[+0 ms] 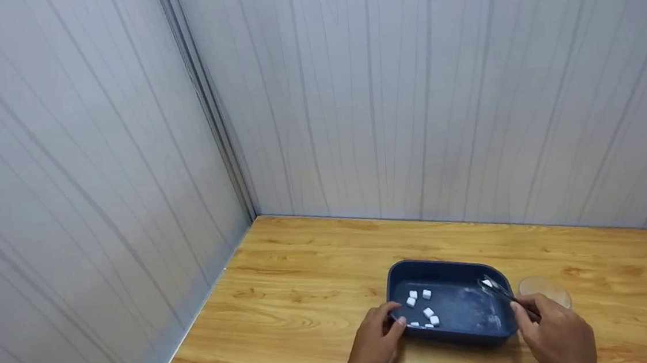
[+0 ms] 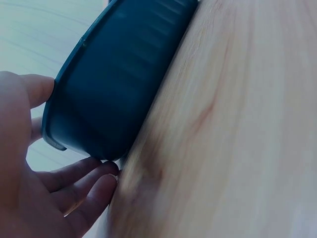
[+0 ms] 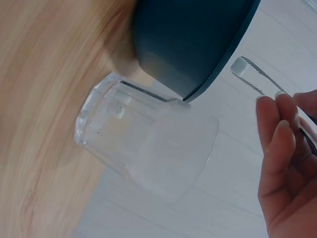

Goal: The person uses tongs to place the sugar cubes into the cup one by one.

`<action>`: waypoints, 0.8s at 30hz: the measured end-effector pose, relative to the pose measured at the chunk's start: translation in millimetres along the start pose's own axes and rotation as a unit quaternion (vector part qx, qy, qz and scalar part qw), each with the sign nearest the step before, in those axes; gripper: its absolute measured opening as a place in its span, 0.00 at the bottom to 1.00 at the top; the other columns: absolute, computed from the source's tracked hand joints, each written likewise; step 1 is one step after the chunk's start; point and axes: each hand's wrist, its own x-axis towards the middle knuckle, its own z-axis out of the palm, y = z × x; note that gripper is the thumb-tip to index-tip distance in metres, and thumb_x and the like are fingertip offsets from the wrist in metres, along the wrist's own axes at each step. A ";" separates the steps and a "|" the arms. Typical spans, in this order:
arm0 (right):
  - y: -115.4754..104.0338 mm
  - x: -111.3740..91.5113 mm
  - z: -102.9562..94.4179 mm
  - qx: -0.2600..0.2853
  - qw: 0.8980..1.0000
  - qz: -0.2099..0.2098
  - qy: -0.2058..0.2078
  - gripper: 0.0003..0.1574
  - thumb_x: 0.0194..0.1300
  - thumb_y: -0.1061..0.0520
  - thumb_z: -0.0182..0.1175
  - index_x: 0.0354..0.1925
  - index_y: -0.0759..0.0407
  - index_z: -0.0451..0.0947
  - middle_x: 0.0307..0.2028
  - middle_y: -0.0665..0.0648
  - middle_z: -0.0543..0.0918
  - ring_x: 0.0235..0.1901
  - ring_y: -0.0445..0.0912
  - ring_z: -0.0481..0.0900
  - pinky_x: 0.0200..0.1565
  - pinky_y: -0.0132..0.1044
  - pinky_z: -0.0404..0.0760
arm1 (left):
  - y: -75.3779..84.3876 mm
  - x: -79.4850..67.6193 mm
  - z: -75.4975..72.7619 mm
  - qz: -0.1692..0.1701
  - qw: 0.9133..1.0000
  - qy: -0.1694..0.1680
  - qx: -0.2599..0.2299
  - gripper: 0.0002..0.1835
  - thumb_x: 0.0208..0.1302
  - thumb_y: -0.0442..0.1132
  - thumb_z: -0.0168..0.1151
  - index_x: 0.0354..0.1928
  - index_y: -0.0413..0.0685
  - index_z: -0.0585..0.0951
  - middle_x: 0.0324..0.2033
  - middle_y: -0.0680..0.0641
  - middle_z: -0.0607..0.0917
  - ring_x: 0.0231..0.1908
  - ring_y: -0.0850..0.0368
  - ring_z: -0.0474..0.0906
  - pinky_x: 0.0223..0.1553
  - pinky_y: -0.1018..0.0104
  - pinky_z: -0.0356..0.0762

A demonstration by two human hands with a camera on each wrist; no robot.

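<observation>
A dark blue rectangular box stands on the wooden table, several white cubes like sugar cubes lying in its left part. My left hand grips its front left corner, thumb on the rim; in the left wrist view the lower fingers curl near the box's base. Between thumb and fingers, my right hand pinches metal tongs with serrated tips. One white cube is clamped in those tips, over the right side of the box in the head view.
A clear glass stands upright just right of the box, partly behind my right hand in the head view. Whitish powder marks the box floor. Pale panelled walls rise along the back and left edges of the table.
</observation>
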 end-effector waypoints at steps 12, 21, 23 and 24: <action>12.4 4.4 -14.8 -0.025 0.999 0.029 -0.002 0.08 0.49 0.57 0.67 0.28 0.60 0.80 0.20 0.52 0.81 0.19 0.48 0.77 0.21 0.44 0.70 | 2.4 -0.2 -1.3 0.007 1.000 0.001 0.000 0.22 0.64 0.61 0.49 0.57 0.64 0.74 0.43 0.57 0.75 0.42 0.65 0.71 0.45 0.62 0.70; 29.2 6.0 -24.0 -0.036 0.996 0.083 -0.001 0.11 0.52 0.56 0.67 0.32 0.63 0.79 0.24 0.59 0.83 0.24 0.53 0.81 0.27 0.49 0.75 | 1.6 0.2 0.5 -0.005 1.000 -0.001 -0.004 0.19 0.64 0.61 0.50 0.55 0.68 0.74 0.44 0.58 0.75 0.43 0.65 0.71 0.46 0.60 0.70; 30.4 4.8 -24.9 -0.040 0.995 0.095 -0.005 0.12 0.52 0.56 0.67 0.32 0.63 0.79 0.24 0.58 0.83 0.24 0.53 0.81 0.27 0.49 0.75 | 1.2 -0.1 0.1 -0.009 1.000 -0.003 -0.005 0.19 0.64 0.61 0.50 0.55 0.69 0.73 0.43 0.59 0.74 0.42 0.65 0.70 0.45 0.61 0.70; 30.9 4.1 -25.2 -0.042 0.994 0.100 -0.007 0.12 0.53 0.56 0.67 0.32 0.63 0.79 0.24 0.58 0.83 0.24 0.53 0.81 0.27 0.49 0.75 | 1.0 -0.2 -0.1 -0.012 1.000 -0.005 -0.007 0.19 0.64 0.61 0.50 0.55 0.69 0.73 0.43 0.59 0.74 0.42 0.64 0.70 0.45 0.61 0.70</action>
